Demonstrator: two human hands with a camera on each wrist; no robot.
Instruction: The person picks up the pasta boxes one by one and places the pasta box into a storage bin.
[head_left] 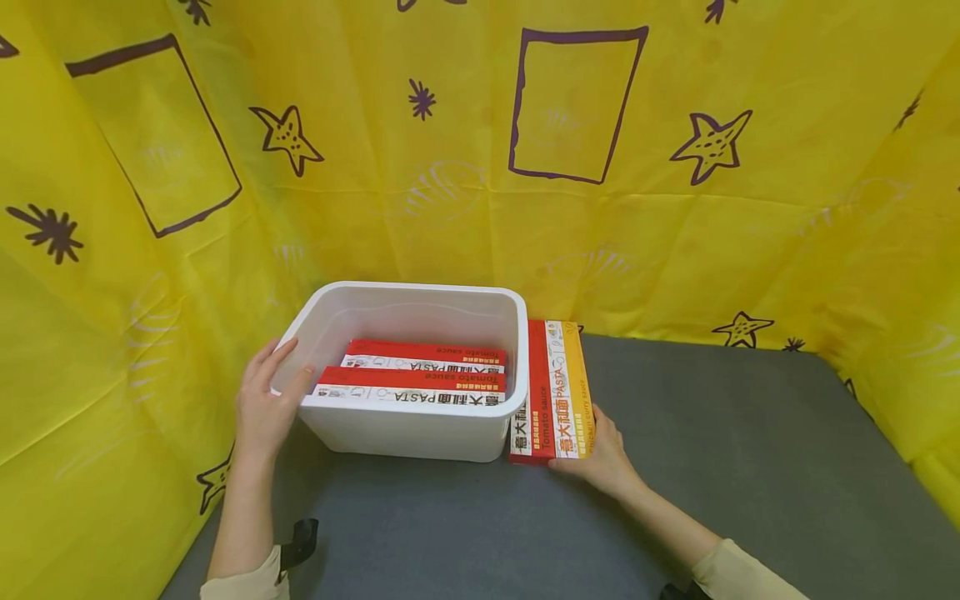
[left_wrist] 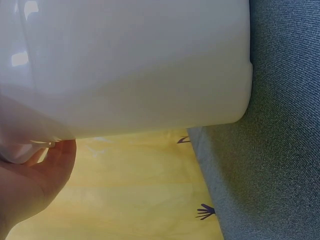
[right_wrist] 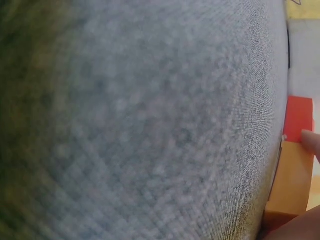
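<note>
My left hand [head_left: 270, 396] grips the rim of a white plastic bin [head_left: 405, 433] at its left end, thumb on the near inner side. Inside the bin lie two red-and-white pasta boxes [head_left: 412, 379] marked tomato sauce, one behind the other; the bin's front wall hides their lower parts. Against the bin's right side stand a red tomato sauce pasta box [head_left: 538, 358] and a yellow chicken curry pasta box [head_left: 577, 375], side by side. My right hand [head_left: 606, 458] holds these two at their near right corner. In the right wrist view, the thumb [right_wrist: 311, 140] presses the red box's end.
The bin and boxes rest on a dark grey cloth-covered table [head_left: 712, 433]. A yellow curtain [head_left: 450, 225] with drawn stars and frames hangs close behind the bin and along the left and right sides. Grey tabletop extends right of the boxes.
</note>
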